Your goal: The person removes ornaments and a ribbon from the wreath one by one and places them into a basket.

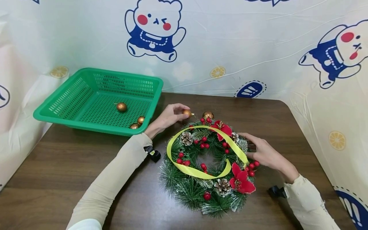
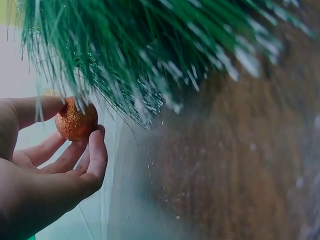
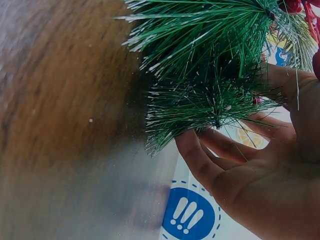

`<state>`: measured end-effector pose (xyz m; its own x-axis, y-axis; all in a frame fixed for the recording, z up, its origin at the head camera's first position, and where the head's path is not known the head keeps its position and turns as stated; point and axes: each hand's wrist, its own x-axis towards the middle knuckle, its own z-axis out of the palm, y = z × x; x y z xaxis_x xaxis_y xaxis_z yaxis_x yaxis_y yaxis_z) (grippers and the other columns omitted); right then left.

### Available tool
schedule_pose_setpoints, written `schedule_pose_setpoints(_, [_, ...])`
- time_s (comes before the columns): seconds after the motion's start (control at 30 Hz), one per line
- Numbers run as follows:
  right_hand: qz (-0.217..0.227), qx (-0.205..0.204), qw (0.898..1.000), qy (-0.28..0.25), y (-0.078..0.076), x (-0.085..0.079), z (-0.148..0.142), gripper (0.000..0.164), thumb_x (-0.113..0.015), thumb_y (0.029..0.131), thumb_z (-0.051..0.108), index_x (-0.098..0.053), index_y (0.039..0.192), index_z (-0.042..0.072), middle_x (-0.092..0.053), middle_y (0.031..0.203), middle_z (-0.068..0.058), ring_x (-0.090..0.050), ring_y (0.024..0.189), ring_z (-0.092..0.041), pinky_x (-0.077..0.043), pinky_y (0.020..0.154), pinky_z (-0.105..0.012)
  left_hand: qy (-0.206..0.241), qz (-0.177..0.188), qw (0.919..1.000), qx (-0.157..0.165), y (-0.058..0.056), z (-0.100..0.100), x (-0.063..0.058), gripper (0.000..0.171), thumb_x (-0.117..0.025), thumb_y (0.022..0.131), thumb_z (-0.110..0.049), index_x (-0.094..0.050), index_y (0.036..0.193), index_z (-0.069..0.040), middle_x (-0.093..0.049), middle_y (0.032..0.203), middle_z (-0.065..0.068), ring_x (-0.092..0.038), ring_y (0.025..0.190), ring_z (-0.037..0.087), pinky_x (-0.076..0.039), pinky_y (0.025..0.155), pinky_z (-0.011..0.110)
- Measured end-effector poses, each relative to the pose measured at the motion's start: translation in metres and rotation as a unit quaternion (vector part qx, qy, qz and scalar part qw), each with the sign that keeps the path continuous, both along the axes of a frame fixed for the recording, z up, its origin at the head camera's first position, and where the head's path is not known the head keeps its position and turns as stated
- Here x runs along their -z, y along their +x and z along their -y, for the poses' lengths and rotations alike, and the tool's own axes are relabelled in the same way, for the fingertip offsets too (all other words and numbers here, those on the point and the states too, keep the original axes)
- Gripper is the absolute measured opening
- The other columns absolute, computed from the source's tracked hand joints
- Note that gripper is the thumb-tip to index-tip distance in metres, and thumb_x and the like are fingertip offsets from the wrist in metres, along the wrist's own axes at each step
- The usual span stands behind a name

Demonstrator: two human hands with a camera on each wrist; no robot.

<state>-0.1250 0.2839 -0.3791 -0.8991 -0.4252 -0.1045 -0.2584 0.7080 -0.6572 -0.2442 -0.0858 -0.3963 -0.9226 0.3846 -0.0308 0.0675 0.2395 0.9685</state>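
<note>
My left hand (image 1: 170,117) pinches a glittery gold bauble (image 1: 187,113) between thumb and fingertips, just beyond the wreath's far left edge. The left wrist view shows the same bauble (image 2: 76,119) below the green needles. A green Christmas wreath (image 1: 189,191) lies on the table, with red flowers, berries and pine cones. Loosely across its top runs a yellow ribbon (image 1: 175,142). At the wreath's right side, my right hand (image 1: 265,154) grips the outer branches; in the right wrist view its fingers (image 3: 197,157) curl around the needles. Another gold bauble (image 1: 208,115) sits at the wreath's far edge.
A green plastic basket (image 1: 97,126) stands at the back left, close by my left forearm, with several gold baubles (image 1: 122,107) inside. Behind the brown wooden table (image 1: 138,198) hangs a white printed sheet (image 1: 230,38).
</note>
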Motion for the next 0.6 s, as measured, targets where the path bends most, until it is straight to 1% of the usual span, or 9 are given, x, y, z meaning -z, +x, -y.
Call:
schedule_pose_setpoints(0.13, [0.003,-0.001,1.0,-0.004,0.0,0.0,0.001,0.066,-0.068,0.087,-0.004,-0.044,0.147,0.009,-0.054,0.14,-0.019,-0.053,0.124,-0.04,-0.044,0.099,-0.062,0.014,-0.002,0.9999,-0.007,0.003,-0.003,-0.004,0.039,-0.069,0.094,-0.011,-0.061,0.13,0.001,-0.063,0.124,0.015,-0.06,0.114,0.028,-0.051,0.094,0.044])
schedule_pose_setpoints(0.23, [0.003,0.0,1.0,-0.004,0.0,0.0,0.001,0.066,-0.068,0.087,-0.004,-0.045,0.147,0.01,-0.054,0.14,-0.019,-0.054,0.123,-0.039,-0.044,0.099,-0.062,0.02,-0.01,0.9997,-0.003,0.008,-0.007,-0.009,0.038,-0.069,0.095,-0.013,-0.061,0.13,0.0,-0.062,0.125,0.014,-0.06,0.115,0.028,-0.051,0.095,0.044])
schedule_pose_setpoints(0.4, [-0.001,-0.001,1.0,-0.003,0.0,0.0,0.0,0.066,-0.068,0.086,-0.003,-0.045,0.146,0.01,-0.055,0.138,-0.018,-0.056,0.121,-0.038,-0.046,0.097,-0.06,0.018,-0.026,0.9995,-0.003,0.014,-0.012,-0.017,0.038,-0.069,0.095,-0.016,-0.061,0.129,-0.003,-0.062,0.124,0.012,-0.06,0.114,0.026,-0.051,0.095,0.042])
schedule_pose_setpoints(0.5, [-0.001,-0.002,1.0,-0.005,0.001,0.0,0.0,0.066,-0.068,0.086,-0.004,-0.045,0.147,0.01,-0.055,0.139,-0.019,-0.056,0.121,-0.038,-0.046,0.097,-0.061,0.029,-0.025,0.9992,-0.007,0.017,-0.014,-0.021,0.036,-0.069,0.095,-0.014,-0.062,0.129,-0.002,-0.062,0.122,0.013,-0.061,0.114,0.027,-0.051,0.095,0.045])
schedule_pose_setpoints(0.6, [0.0,-0.003,1.0,-0.005,0.002,-0.001,0.0,0.066,-0.069,0.087,-0.004,-0.045,0.147,0.01,-0.055,0.139,-0.02,-0.056,0.121,-0.039,-0.046,0.097,-0.061,0.04,-0.027,0.9988,-0.008,0.019,-0.015,-0.025,0.036,-0.068,0.096,-0.011,-0.061,0.129,-0.001,-0.062,0.121,0.013,-0.061,0.114,0.026,-0.051,0.095,0.045])
